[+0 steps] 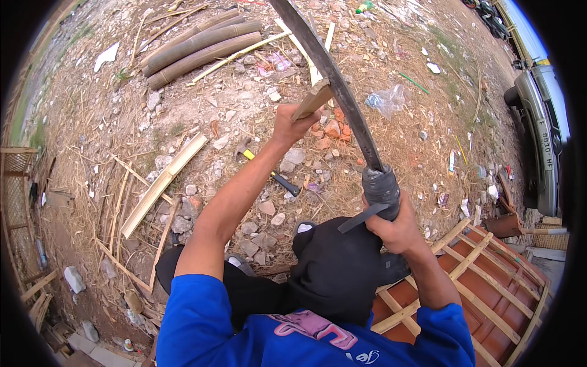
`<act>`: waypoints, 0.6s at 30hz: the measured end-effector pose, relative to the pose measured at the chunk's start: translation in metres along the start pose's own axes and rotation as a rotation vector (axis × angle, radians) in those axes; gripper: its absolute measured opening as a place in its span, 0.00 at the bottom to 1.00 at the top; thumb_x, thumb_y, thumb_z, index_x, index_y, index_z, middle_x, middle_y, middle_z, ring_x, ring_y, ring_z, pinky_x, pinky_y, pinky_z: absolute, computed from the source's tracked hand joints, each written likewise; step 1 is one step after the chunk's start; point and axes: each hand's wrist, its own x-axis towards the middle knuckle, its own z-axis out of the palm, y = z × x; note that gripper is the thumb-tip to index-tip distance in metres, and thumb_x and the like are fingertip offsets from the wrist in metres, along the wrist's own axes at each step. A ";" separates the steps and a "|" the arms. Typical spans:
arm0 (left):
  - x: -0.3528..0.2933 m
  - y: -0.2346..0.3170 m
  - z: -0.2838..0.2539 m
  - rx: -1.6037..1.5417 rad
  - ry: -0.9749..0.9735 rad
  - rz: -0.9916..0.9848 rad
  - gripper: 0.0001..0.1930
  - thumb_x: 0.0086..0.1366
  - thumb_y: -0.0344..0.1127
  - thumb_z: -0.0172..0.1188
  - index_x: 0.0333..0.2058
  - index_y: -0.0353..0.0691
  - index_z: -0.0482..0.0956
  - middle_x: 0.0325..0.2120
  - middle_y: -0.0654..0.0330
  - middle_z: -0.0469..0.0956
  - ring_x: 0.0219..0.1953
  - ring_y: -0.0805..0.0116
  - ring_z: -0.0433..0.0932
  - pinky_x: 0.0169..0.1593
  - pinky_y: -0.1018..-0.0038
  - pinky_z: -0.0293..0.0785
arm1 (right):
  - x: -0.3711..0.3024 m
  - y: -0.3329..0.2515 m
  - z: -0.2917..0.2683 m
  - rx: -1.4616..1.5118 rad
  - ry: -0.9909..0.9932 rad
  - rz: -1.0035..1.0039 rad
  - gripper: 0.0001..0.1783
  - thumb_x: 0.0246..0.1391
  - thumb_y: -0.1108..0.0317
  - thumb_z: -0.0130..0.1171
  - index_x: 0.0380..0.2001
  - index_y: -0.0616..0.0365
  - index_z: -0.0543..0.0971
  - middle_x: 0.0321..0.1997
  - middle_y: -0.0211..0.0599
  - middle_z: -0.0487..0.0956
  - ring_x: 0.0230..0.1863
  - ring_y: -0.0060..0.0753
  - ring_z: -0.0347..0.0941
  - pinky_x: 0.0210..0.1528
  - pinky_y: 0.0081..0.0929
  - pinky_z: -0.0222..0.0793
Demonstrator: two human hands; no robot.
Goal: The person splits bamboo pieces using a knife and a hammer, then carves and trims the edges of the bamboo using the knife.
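Observation:
My left hand [291,127] is closed around a short piece of split bamboo [314,99], held up in front of me. My right hand [394,225] grips the black-wrapped handle of a machete [350,101], with a loose strip of the wrapping hanging off it. The long, dark, slightly curved blade slants up and to the left, crossing the bamboo's upper end. Whether its edge touches the bamboo I cannot tell. Below my left forearm, on the ground, lies a hammer [269,172] with a yellow and black handle.
Several thick bamboo poles [205,50] lie at the far left. A split bamboo length [165,185] and thin strips rest nearer on the left. Stones and brick chunks [333,128] litter the ground. A slatted wooden frame [468,269] stands close on my right, a parked car [539,137] beyond.

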 end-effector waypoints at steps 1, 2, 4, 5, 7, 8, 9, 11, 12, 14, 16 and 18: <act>0.000 -0.001 0.003 -0.009 -0.007 0.001 0.06 0.58 0.34 0.69 0.30 0.38 0.85 0.17 0.63 0.78 0.21 0.81 0.73 0.26 0.77 0.69 | -0.003 0.000 -0.005 -0.002 0.019 0.061 0.07 0.46 0.70 0.63 0.29 0.59 0.77 0.26 0.25 0.77 0.29 0.18 0.70 0.35 0.24 0.67; 0.001 -0.003 0.006 0.030 -0.033 0.006 0.06 0.58 0.33 0.69 0.30 0.38 0.85 0.17 0.63 0.79 0.21 0.81 0.74 0.26 0.77 0.69 | -0.006 0.000 -0.007 -0.005 0.037 0.119 0.07 0.46 0.70 0.63 0.29 0.59 0.78 0.26 0.25 0.77 0.29 0.18 0.70 0.35 0.24 0.67; 0.000 -0.005 0.007 0.064 -0.059 0.018 0.05 0.57 0.32 0.69 0.31 0.38 0.85 0.17 0.62 0.79 0.21 0.80 0.74 0.26 0.77 0.70 | -0.013 -0.003 -0.004 -0.023 0.067 0.115 0.06 0.46 0.70 0.63 0.28 0.59 0.78 0.26 0.25 0.77 0.29 0.18 0.70 0.34 0.24 0.67; 0.001 -0.006 0.004 0.090 -0.084 -0.005 0.05 0.57 0.32 0.69 0.30 0.38 0.85 0.18 0.61 0.79 0.21 0.80 0.75 0.26 0.77 0.70 | -0.016 -0.003 -0.001 -0.038 0.089 0.109 0.06 0.46 0.70 0.63 0.28 0.59 0.78 0.26 0.24 0.76 0.29 0.18 0.70 0.34 0.24 0.66; -0.001 -0.006 0.000 0.117 -0.105 -0.019 0.04 0.56 0.31 0.69 0.30 0.38 0.85 0.18 0.61 0.80 0.21 0.80 0.75 0.26 0.77 0.70 | -0.019 0.006 0.008 -0.030 0.112 0.094 0.06 0.46 0.69 0.63 0.27 0.59 0.78 0.25 0.24 0.76 0.29 0.18 0.70 0.34 0.24 0.66; -0.001 -0.004 0.001 0.094 -0.095 -0.002 0.04 0.56 0.31 0.69 0.29 0.38 0.85 0.18 0.61 0.80 0.21 0.79 0.75 0.26 0.76 0.70 | -0.017 0.011 0.009 -0.023 0.121 0.082 0.06 0.46 0.69 0.63 0.26 0.59 0.78 0.25 0.24 0.76 0.29 0.18 0.70 0.33 0.24 0.66; 0.000 -0.002 0.000 0.073 -0.083 0.014 0.05 0.56 0.32 0.69 0.29 0.38 0.85 0.18 0.61 0.80 0.20 0.79 0.75 0.26 0.76 0.70 | -0.014 0.013 0.009 -0.064 0.083 0.063 0.16 0.48 0.73 0.63 0.40 0.61 0.71 0.28 0.29 0.74 0.22 0.16 0.67 0.23 0.18 0.61; 0.015 0.012 0.004 0.062 -0.044 0.056 0.05 0.56 0.32 0.69 0.28 0.38 0.85 0.17 0.61 0.79 0.19 0.78 0.75 0.26 0.76 0.70 | -0.016 0.014 0.005 0.027 0.113 -0.019 0.16 0.48 0.74 0.63 0.39 0.61 0.70 0.26 0.29 0.74 0.20 0.16 0.65 0.22 0.18 0.60; 0.022 0.027 0.007 0.056 -0.025 0.080 0.06 0.56 0.33 0.69 0.28 0.38 0.85 0.16 0.61 0.79 0.18 0.78 0.75 0.25 0.76 0.70 | -0.019 0.015 0.003 0.137 0.147 -0.082 0.16 0.47 0.75 0.63 0.38 0.61 0.69 0.24 0.29 0.73 0.18 0.15 0.64 0.21 0.17 0.58; 0.045 0.066 -0.008 0.145 -0.055 0.065 0.08 0.57 0.37 0.69 0.28 0.38 0.85 0.15 0.61 0.79 0.17 0.77 0.75 0.24 0.77 0.70 | -0.022 -0.022 0.009 0.137 0.174 -0.129 0.16 0.47 0.77 0.60 0.39 0.62 0.68 0.21 0.29 0.71 0.16 0.14 0.61 0.20 0.16 0.55; 0.055 0.102 -0.015 0.169 -0.050 0.123 0.09 0.57 0.38 0.69 0.28 0.38 0.85 0.15 0.61 0.79 0.18 0.78 0.75 0.23 0.77 0.69 | -0.023 -0.038 0.012 0.196 0.191 -0.291 0.16 0.48 0.77 0.59 0.40 0.62 0.67 0.20 0.27 0.69 0.15 0.14 0.59 0.20 0.16 0.53; 0.057 0.114 -0.008 0.093 -0.010 0.091 0.09 0.57 0.39 0.68 0.29 0.38 0.85 0.15 0.62 0.79 0.18 0.80 0.75 0.23 0.77 0.69 | -0.019 -0.051 0.015 0.167 0.162 -0.239 0.16 0.49 0.77 0.58 0.40 0.62 0.67 0.19 0.26 0.67 0.15 0.13 0.58 0.20 0.16 0.53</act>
